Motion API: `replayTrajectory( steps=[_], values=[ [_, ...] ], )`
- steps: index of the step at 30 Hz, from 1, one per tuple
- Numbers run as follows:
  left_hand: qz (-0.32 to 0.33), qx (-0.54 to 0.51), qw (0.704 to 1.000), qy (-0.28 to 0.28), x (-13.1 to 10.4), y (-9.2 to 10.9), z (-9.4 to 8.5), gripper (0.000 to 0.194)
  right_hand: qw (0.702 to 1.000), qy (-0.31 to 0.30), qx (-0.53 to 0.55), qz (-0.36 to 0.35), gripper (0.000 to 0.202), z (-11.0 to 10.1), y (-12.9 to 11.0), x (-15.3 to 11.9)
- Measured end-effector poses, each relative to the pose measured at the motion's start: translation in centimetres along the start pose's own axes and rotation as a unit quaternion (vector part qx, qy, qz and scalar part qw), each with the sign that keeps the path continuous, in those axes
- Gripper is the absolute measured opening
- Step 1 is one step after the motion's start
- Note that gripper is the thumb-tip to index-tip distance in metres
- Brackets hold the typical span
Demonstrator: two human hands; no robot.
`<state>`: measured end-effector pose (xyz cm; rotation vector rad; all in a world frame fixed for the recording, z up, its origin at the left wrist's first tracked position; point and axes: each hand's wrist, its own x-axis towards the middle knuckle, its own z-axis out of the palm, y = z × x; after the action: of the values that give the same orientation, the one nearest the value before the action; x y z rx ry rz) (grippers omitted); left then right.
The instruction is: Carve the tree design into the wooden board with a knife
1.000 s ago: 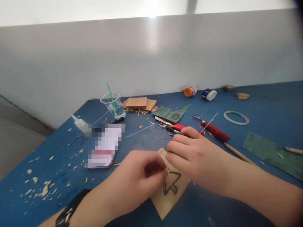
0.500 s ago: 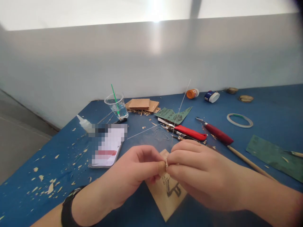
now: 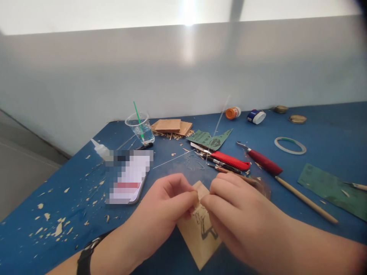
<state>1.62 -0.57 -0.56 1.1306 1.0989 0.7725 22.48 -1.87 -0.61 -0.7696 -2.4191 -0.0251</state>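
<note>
Over a wooden board [image 3: 197, 252] with a dark outline figure drawn on it, my two hands meet fingertip to fingertip. My left hand [image 3: 174, 202] pinches with thumb and forefinger. Close beside it, my right hand [image 3: 243, 206] is closed too, its thumb and fingers pressed together. A thin wire [image 3: 220, 122] rises from between the fingertips, slanting up to the right and slightly blurred. The end of the wire between my fingers is hidden. Beyond my hands a bent wire outline [image 3: 195, 162] lies on the blue table [image 3: 91, 244].
Behind lie a red utility knife [image 3: 231, 159], green sandpaper [image 3: 210, 140] and wood blocks [image 3: 169, 126]. To the left are a phone [image 3: 130, 179], a cup of water [image 3: 143, 131] and a glue bottle [image 3: 100, 149]. A red-handled hooked knife [image 3: 265, 160] and a tape ring [image 3: 290, 146] lie right.
My right hand has turned slightly and its fingers are curled more. The fingertips remain close together, and the upright wire has shifted a little left.
</note>
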Motion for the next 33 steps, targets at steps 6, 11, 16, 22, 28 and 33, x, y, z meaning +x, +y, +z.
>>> replayTrajectory(
  steps=[6, 11, 16, 22, 28, 33],
  values=[
    [-0.014, -0.022, 0.999, -0.02, 0.3, 0.5, -0.2, 0.019, 1.0, -0.009, 0.017, -0.013, 0.026, 0.0, 1.0, 0.2],
    [-0.023, -0.056, 0.998, -0.025, 0.4, 0.5, -0.3, 0.025, 0.999, 0.019, 0.033, -0.016, 0.029, -0.1, 1.4, 0.0],
    [-0.056, -0.101, 0.992, -0.041, 0.2, 0.4, -0.4, 0.026, 0.999, 0.033, -0.017, -0.028, 0.029, 0.0, 0.9, 0.0],
    [-0.062, -0.098, 0.992, -0.039, 0.2, 0.5, -0.2, 0.02, 0.998, 0.01, -0.045, -0.046, 0.024, 0.0, 0.7, -0.2],
    [-0.079, -0.082, 0.991, -0.076, 0.2, 0.4, 0.0, 0.01, 0.998, -0.017, -0.033, -0.054, 0.01, -0.3, 0.8, -0.3],
    [-0.063, -0.032, 0.995, -0.077, 0.0, 0.4, 0.0, 0.01, 0.993, -0.005, -0.063, -0.097, 0.014, -0.2, 1.1, -0.4]
  ],
)
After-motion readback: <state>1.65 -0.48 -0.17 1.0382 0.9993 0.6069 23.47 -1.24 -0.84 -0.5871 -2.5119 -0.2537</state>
